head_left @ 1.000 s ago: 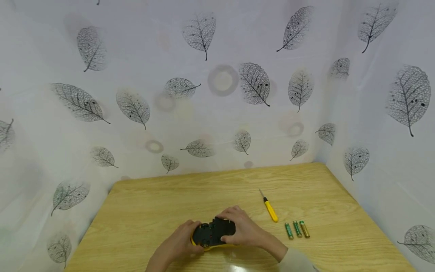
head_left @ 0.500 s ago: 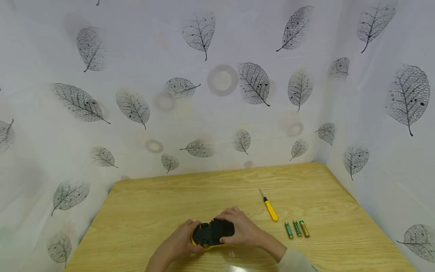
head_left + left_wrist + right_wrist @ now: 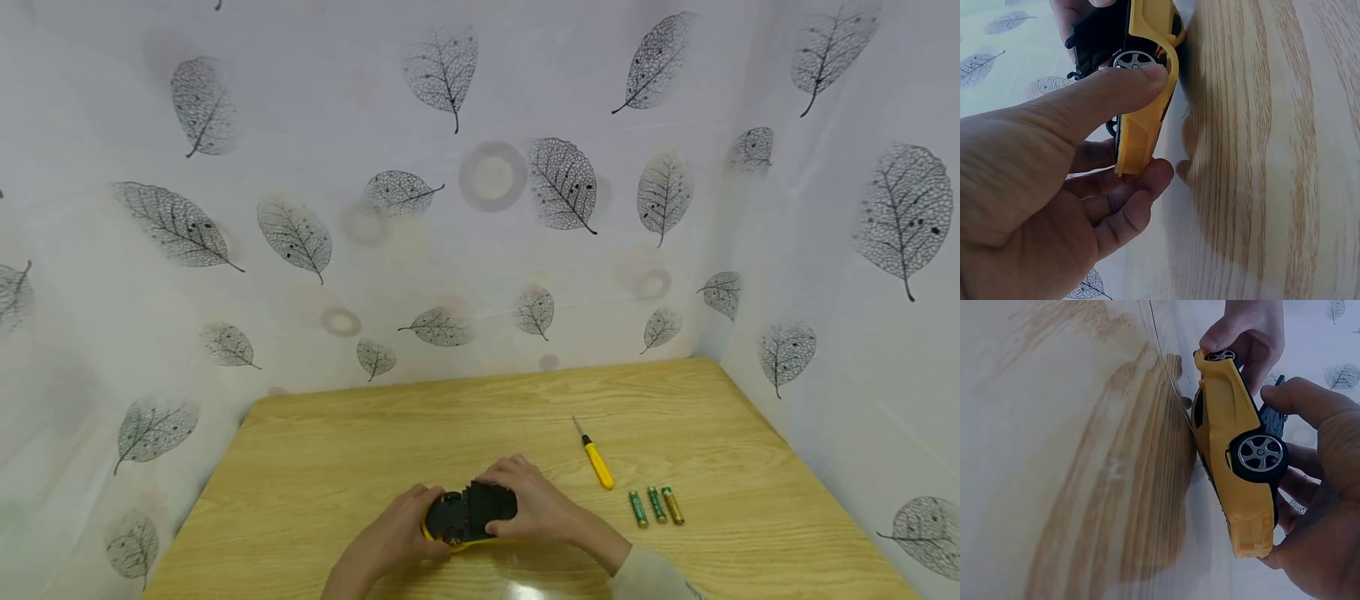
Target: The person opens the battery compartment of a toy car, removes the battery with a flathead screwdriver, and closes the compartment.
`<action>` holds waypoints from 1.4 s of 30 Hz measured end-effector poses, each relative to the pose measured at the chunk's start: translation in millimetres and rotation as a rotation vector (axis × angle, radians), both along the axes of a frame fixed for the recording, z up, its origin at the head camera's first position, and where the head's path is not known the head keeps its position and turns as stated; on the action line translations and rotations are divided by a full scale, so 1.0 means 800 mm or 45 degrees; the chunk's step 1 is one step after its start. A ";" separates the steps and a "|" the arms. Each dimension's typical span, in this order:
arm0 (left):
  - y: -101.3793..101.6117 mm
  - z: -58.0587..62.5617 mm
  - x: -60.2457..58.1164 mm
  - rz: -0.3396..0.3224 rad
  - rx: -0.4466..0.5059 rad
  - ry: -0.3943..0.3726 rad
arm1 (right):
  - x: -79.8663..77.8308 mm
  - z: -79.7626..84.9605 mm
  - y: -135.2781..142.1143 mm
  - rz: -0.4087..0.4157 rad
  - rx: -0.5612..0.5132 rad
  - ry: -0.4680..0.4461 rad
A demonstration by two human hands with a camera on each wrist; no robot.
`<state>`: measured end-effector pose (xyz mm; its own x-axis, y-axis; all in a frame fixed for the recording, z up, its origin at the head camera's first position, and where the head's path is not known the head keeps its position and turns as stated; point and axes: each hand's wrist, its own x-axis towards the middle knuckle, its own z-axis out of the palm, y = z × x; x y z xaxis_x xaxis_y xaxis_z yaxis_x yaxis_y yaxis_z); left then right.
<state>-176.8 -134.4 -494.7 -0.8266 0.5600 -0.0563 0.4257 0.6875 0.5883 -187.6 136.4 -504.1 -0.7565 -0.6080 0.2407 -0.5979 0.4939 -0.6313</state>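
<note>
A yellow toy car (image 3: 1229, 406) lies upside down, close over the table, with its black underside (image 3: 444, 521) facing up. My left hand (image 3: 401, 533) grips one end of it, thumb pressed beside a silver-spoked wheel (image 3: 1134, 60) in the left wrist view. At the other end, my right hand (image 3: 543, 508) holds a black plate (image 3: 491, 510) between thumb and fingers. That plate stands tilted up from the underside, its inner edge raised near the car's middle. In the right wrist view a large rear wheel (image 3: 1260, 454) faces the camera. The right fingertips are partly hidden behind the car.
A yellow-handled screwdriver (image 3: 596, 462) lies to the right of the hands on the wooden table (image 3: 337, 450). Nearer the front lie three batteries (image 3: 657, 505) side by side, green and gold. White leaf-printed sheeting (image 3: 480, 267) encloses the table at the back and sides.
Hardly anything differs. The right hand and the black plate sit very slightly farther left than a second ago; the left hand keeps its grip on the toy car.
</note>
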 end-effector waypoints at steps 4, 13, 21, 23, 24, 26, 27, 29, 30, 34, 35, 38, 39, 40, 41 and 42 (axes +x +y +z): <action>0.001 0.001 0.000 0.000 0.008 -0.006 | -0.001 -0.001 0.000 0.016 0.004 -0.024; 0.001 0.003 0.001 0.014 0.008 -0.004 | -0.001 0.003 0.000 0.032 0.005 -0.054; 0.001 0.004 0.001 0.017 0.004 -0.004 | -0.003 0.004 0.002 0.073 0.011 -0.090; 0.001 0.004 0.001 0.018 0.005 -0.003 | -0.003 0.004 0.003 0.073 0.027 -0.114; 0.001 0.005 0.001 0.018 0.005 -0.001 | -0.003 0.004 0.004 0.073 0.032 -0.124; 0.001 0.005 0.001 0.013 0.005 0.004 | -0.003 0.005 0.004 0.077 0.030 -0.141; 0.001 0.005 0.001 0.011 0.005 0.006 | -0.004 0.005 0.004 0.077 0.028 -0.146; 0.001 0.006 0.001 0.008 0.005 0.003 | -0.004 0.004 0.004 0.081 0.023 -0.149; 0.001 0.006 0.001 0.007 0.008 0.000 | -0.004 0.003 0.005 0.082 0.021 -0.148; 0.002 0.006 0.001 0.010 0.014 -0.019 | -0.005 0.001 0.006 0.089 0.027 -0.150; 0.002 0.007 0.001 0.012 0.015 -0.024 | -0.006 0.001 0.006 0.092 0.032 -0.146; 0.002 0.006 0.001 0.019 0.008 -0.030 | -0.007 0.000 0.008 0.105 0.044 -0.128; 0.002 0.007 0.001 0.021 0.004 -0.030 | -0.007 0.000 0.009 0.110 0.051 -0.119; 0.002 0.007 0.001 0.024 0.000 -0.031 | -0.007 0.001 0.009 0.115 0.055 -0.113; 0.002 0.007 0.001 0.026 -0.001 -0.032 | -0.007 0.001 0.010 0.123 0.059 -0.105; 0.002 0.007 0.001 0.028 -0.004 -0.034 | -0.007 0.001 0.011 0.131 0.061 -0.096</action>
<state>-176.3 -133.1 -489.1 -0.8370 0.5413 -0.0802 0.3947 0.6986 0.5968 -193.1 145.3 -503.1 -0.7043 -0.6929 0.1545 -0.5987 0.4627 -0.6538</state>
